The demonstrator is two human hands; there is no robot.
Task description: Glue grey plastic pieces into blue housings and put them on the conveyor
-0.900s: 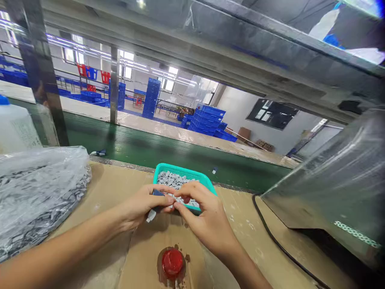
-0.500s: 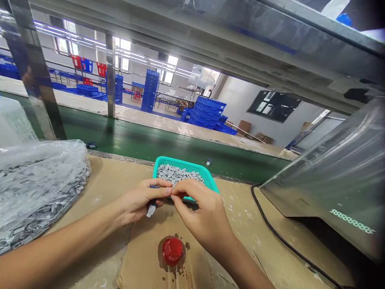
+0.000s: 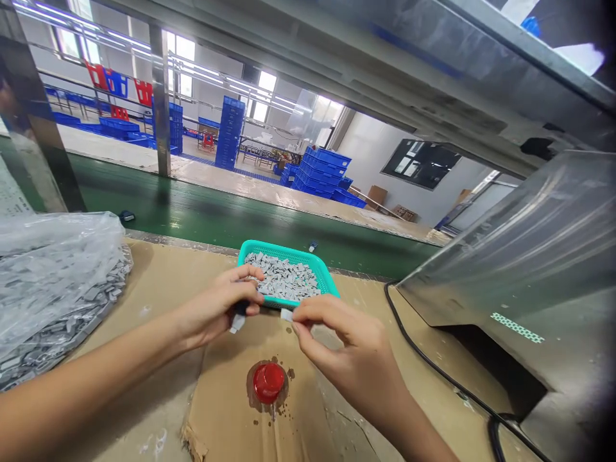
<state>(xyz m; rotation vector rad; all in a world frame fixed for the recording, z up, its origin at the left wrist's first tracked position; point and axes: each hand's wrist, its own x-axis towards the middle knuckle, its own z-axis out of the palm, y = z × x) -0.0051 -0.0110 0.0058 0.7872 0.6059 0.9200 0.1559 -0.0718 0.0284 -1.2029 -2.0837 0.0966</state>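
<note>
My left hand (image 3: 222, 307) is closed around a small dark part with a light grey end (image 3: 237, 323), which pokes out below the fingers. Most of that part is hidden in the grip. Between the thumb and forefinger of my right hand (image 3: 349, 330) is a small light grey plastic piece (image 3: 286, 315). The hands are apart, just in front of a turquoise basket (image 3: 323, 273). Many similar grey plastic pieces (image 3: 283, 277) fill the basket. Nearer to me, a red cup-like object (image 3: 268, 382) sits in a wet patch on cardboard.
A clear bag of grey parts (image 3: 58, 301) lies at left. Behind the basket runs a green conveyor belt (image 3: 212, 215) carrying a few small dark parts. A metal housing (image 3: 520, 256) and a black cable (image 3: 418, 346) are at right, under an overhead metal shelf (image 3: 308, 70).
My hands have separated; the right one has drawn away to the right, and the light grey piece now shows in its fingertips. The whole view has shifted slightly.
</note>
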